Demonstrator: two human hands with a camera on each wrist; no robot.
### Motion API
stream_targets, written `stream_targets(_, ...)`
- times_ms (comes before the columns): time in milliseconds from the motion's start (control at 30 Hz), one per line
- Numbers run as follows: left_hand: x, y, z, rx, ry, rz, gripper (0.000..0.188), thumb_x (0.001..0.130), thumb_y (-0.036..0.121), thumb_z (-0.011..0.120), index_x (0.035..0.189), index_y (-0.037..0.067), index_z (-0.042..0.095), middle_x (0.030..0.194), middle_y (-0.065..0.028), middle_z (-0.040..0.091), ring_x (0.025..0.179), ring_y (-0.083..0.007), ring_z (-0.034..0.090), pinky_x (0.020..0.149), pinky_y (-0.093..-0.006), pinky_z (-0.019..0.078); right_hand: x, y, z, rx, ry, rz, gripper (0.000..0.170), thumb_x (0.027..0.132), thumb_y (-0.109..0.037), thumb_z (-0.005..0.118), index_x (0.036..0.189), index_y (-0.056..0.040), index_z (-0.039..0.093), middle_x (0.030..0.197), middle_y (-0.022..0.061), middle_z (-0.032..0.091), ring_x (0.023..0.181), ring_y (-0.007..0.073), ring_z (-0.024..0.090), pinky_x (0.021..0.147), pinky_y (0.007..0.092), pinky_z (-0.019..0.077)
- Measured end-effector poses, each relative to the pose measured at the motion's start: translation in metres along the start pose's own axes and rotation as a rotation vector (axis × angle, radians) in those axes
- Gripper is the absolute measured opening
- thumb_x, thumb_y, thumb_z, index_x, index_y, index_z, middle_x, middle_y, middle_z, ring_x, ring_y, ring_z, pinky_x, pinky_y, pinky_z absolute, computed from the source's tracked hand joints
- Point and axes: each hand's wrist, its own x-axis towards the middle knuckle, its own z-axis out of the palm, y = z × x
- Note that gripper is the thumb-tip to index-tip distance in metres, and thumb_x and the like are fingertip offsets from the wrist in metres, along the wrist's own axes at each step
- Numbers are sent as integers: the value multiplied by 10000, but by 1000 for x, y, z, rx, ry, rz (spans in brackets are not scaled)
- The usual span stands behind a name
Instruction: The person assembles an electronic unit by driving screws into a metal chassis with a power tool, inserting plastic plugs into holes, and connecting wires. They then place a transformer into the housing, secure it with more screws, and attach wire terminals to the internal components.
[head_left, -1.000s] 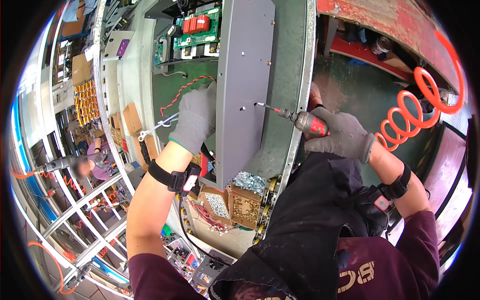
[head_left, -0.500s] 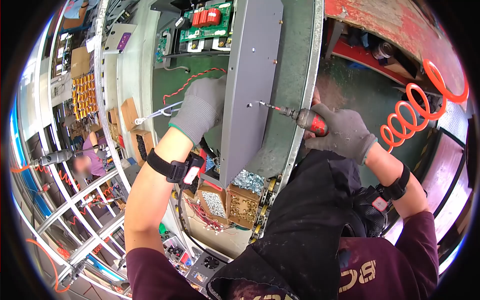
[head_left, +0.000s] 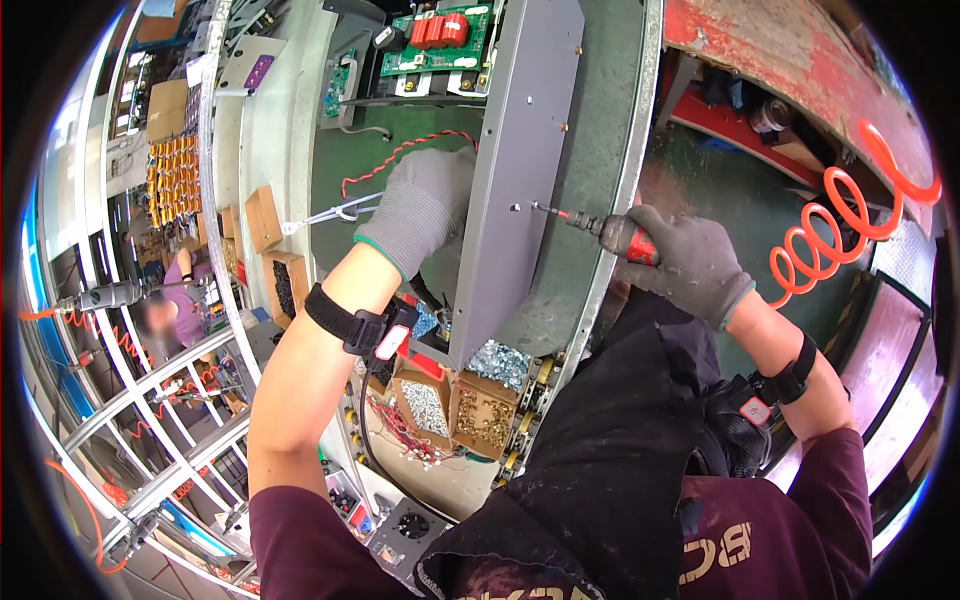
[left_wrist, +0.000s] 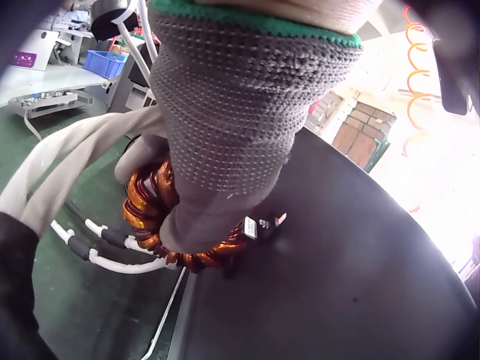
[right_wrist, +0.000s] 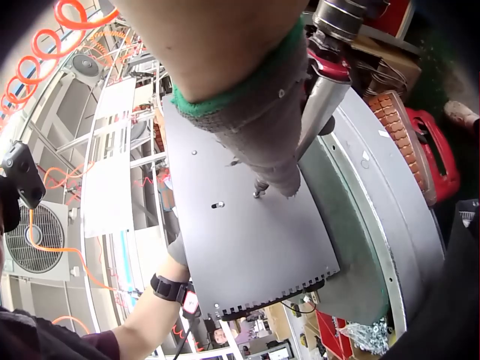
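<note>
A grey metal panel (head_left: pixel 515 170) stands upright between the two gloved hands. Behind it, the left hand (head_left: pixel 420 205) reaches to its inner face; in the left wrist view that hand (left_wrist: pixel 225 120) grips a copper-wound ring coil (left_wrist: pixel 146 206) against the panel (left_wrist: pixel 315 255). The right hand (head_left: pixel 690 262) holds a red and black power driver (head_left: pixel 625 238), its bit meeting the panel's outer face beside a small slot. In the right wrist view the bit's tip touches a fastener (right_wrist: pixel 257 194) on the panel (right_wrist: pixel 247 247), and the right hand (right_wrist: pixel 262 142) covers part of the driver.
Boxes of white parts (head_left: pixel 425 405) and brass parts (head_left: pixel 485 415) stand near the panel's lower end, beside a bag of silvery hardware (head_left: pixel 498 362). A green circuit board (head_left: pixel 435 42) lies above. A metal rail (head_left: pixel 635 130) runs along the right; an orange coiled hose (head_left: pixel 845 215) hangs beyond it.
In the head view the panel, left hand and circuit board have shifted to the right. The driver's bit stays at the panel, and both hands keep their hold.
</note>
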Motion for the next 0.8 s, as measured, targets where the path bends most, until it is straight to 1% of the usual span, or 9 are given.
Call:
stream_targets(67, -1, 0, 0, 6, -7, -5, 333, 731, 89, 653, 1031, -10, 547, 812, -196, 657, 744, -344, 665, 628, -410, 538, 0, -1, 0, 1, 22, -8, 547, 752, -450, 683, 1144, -101, 528, 702, 172, 586, 670, 370, 589, 606, 458, 438)
stream_targets(133, -3, -1, 1, -25, 50, 29, 299, 751, 96, 637, 1020, -8, 558, 813, -194, 658, 740, -336, 667, 619, -407, 539, 1, -4, -2, -55, 27, -20, 454, 788, -422, 648, 1060, -94, 490, 721, 169, 607, 691, 363, 616, 586, 456, 454)
stream_targets(267, -1, -1, 5, -10, 51, 22, 261, 772, 96, 614, 1008, -6, 568, 807, -192, 658, 742, -334, 668, 613, -407, 539, 2, -3, 0, -59, 28, -21, 458, 785, -420, 653, 1060, -92, 491, 720, 168, 607, 690, 358, 615, 584, 450, 454)
stream_targets(333, -4, 0, 2, -28, 97, 50, 244, 785, 91, 597, 1006, -8, 571, 798, -190, 658, 741, -334, 668, 607, -409, 538, 2, -2, 2, -67, 68, -40, 466, 779, -418, 662, 1066, -94, 492, 716, 161, 609, 685, 353, 615, 583, 447, 454)
stream_targets(433, -6, 4, -5, -36, 45, 5, 244, 784, 89, 598, 1006, -10, 572, 794, -192, 657, 751, -343, 665, 618, -411, 537, 2, -2, 3, -90, 76, -40, 474, 770, -416, 672, 1072, -98, 494, 715, 152, 612, 684, 343, 619, 583, 443, 455)
stream_targets(567, -3, -1, 4, -81, 97, 32, 237, 786, 86, 597, 998, -18, 573, 797, -196, 657, 768, -349, 664, 636, -415, 536, 2, -7, -1, -150, 59, -35, 479, 767, -417, 674, 1076, -98, 495, 715, 144, 614, 693, 334, 623, 593, 438, 457)
stream_targets(667, -5, 2, 0, -57, 41, 4, 246, 786, 84, 597, 1006, -21, 568, 807, -203, 657, 782, -354, 663, 651, -425, 534, 2, -9, -3, -161, 76, -46, 463, 772, -405, 672, 1068, -97, 495, 709, 138, 612, 700, 328, 624, 601, 435, 457)
stream_targets(767, -6, 1, 2, -119, 125, 1, 280, 784, 89, 599, 1033, -32, 558, 779, -199, 658, 774, -351, 667, 656, -436, 536, 0, -7, -3, -187, 99, -54, 529, 741, -426, 698, 1098, -96, 490, 731, 145, 619, 710, 340, 624, 613, 427, 463)
stream_targets(800, -6, 4, -3, -111, 80, -13, 300, 780, 91, 603, 1062, -6, 563, 857, -191, 661, 811, -342, 663, 681, -428, 537, -3, -8, -7, -138, 89, -54, 577, 717, -439, 714, 1121, -97, 485, 753, 156, 624, 725, 349, 625, 623, 429, 466)
